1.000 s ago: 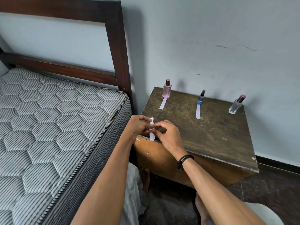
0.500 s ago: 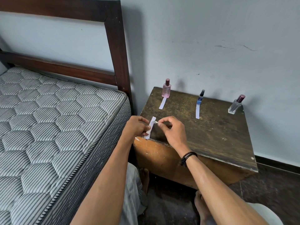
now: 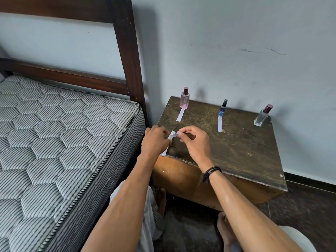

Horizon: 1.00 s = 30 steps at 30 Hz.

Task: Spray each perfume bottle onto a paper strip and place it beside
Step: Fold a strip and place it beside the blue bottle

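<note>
- White paper strip (image 3: 171,136) is held in both hands at the near left corner of the counter (image 3: 236,151). The left hand (image 3: 155,140) grips its lower part. The right hand (image 3: 195,142) pinches its upper end between thumb and forefinger.
- Judged step: readying this strip for the clear bottle (image 3: 262,116), the only one with no strip beside it.
- Recommended: hold the strip by one end, with fingers off the part to be sprayed. Spray well away from the laid strips so the scents do not mix, then lay it just in front of its bottle.
- Bottles, three, upright along the wall edge and well apart: pink bottle (image 3: 185,98), blue bottle (image 3: 222,109), clear bottle.
- Strips seen, three: one in hand, the pink bottle's strip (image 3: 181,115) and the blue bottle's strip (image 3: 220,124). Whether the left hand hides more cannot be told.
- Bed (image 3: 63,133), one, left of the counter.
</note>
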Tool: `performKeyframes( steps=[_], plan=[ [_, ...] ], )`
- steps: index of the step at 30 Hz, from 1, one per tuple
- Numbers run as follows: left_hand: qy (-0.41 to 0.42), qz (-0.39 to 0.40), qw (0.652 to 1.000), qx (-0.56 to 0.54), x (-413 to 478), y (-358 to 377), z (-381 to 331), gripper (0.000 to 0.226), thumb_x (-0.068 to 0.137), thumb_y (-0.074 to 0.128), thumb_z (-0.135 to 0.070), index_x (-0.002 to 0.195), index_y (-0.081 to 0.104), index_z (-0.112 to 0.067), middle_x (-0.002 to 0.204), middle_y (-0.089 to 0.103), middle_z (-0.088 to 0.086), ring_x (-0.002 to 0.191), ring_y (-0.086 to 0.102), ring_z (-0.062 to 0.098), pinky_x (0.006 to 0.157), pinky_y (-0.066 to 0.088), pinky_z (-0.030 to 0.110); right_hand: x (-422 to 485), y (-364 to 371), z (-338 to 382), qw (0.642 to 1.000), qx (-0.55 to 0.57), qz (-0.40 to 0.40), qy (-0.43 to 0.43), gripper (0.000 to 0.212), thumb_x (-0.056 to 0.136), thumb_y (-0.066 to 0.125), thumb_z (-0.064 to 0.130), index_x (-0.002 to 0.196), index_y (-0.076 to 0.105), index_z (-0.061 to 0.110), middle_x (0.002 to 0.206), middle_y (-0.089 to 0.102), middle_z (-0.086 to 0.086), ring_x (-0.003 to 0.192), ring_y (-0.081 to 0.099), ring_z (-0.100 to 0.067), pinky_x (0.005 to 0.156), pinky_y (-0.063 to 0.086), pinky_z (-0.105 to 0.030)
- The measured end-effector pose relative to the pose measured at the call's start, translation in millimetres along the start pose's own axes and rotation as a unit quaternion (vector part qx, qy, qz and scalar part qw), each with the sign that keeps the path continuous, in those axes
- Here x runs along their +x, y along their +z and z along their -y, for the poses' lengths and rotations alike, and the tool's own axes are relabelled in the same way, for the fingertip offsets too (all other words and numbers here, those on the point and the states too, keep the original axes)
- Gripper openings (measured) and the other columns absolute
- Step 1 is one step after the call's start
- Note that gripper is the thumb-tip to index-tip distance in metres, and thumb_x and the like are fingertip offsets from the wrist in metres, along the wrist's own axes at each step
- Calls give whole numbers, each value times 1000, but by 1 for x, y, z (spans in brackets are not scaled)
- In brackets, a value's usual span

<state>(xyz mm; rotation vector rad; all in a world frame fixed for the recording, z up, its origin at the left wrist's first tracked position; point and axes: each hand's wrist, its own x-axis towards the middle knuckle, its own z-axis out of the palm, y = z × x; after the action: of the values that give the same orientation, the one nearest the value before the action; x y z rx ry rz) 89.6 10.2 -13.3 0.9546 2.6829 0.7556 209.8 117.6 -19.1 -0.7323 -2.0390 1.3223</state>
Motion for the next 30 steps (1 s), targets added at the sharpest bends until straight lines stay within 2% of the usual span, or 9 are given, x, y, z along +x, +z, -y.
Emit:
performKeyframes(
  steps=[2,4,8,10,13,19,25,28,30],
  plan=[
    [28,9,999,-13,3,3,-3,24,86,75,-25,109,69,-20,113,59,1,112,49,25,92,42,33,2,-2,1,1000,5,-5,0,8,92,75,9,96,76,16,92,76,7,79,74,-4,78,64,-34],
    [39,9,999,-23,5,6,-5,20,85,73,-18,105,71,-22,107,61,0,107,56,22,91,49,35,3,-3,1,1000,12,-6,7,11,91,75,6,95,75,17,92,76,6,80,74,-4,78,64,-33],
    [22,22,999,-27,3,8,-8,22,85,70,-14,104,71,-24,106,64,-5,100,63,16,86,53,36,4,-5,0,1000,10,-10,17,17,90,76,4,93,75,21,91,76,7,81,74,-5,80,64,-37],
    [17,33,999,-24,3,9,-8,24,87,69,-13,108,72,-25,109,65,-5,102,64,15,86,52,33,6,-5,-1,1000,11,-14,22,20,89,76,4,91,75,24,91,76,7,81,74,-6,81,64,-39],
    [18,36,999,-24,4,9,-8,29,87,66,-11,113,72,-25,113,64,-3,104,64,16,85,48,29,7,-6,0,999,24,-26,30,15,89,76,3,92,76,18,90,76,6,79,74,-6,78,64,-39],
    [43,45,998,-3,3,10,-13,43,89,55,-5,124,70,-27,115,60,2,107,60,24,93,49,38,12,-16,1,994,76,-58,56,13,86,78,2,91,76,14,89,76,1,82,74,-9,75,65,-35],
    [41,69,997,16,5,14,-12,50,94,49,-4,135,63,-28,127,53,1,118,58,25,101,46,39,15,-25,4,980,156,-86,84,10,91,73,1,92,74,11,92,76,-9,85,77,-18,76,63,-28],
    [40,81,996,23,6,15,-11,51,96,48,-4,138,60,-30,125,51,0,116,59,26,101,46,40,18,-27,0,983,137,-89,81,11,93,72,2,93,73,13,92,76,-7,86,76,-18,77,63,-28],
    [42,83,995,24,6,15,-11,50,96,49,-5,139,60,-29,122,51,1,112,59,26,101,47,41,20,-26,-5,992,76,-76,66,10,92,74,8,95,74,17,95,75,2,89,74,-13,77,63,-30]
  ],
)
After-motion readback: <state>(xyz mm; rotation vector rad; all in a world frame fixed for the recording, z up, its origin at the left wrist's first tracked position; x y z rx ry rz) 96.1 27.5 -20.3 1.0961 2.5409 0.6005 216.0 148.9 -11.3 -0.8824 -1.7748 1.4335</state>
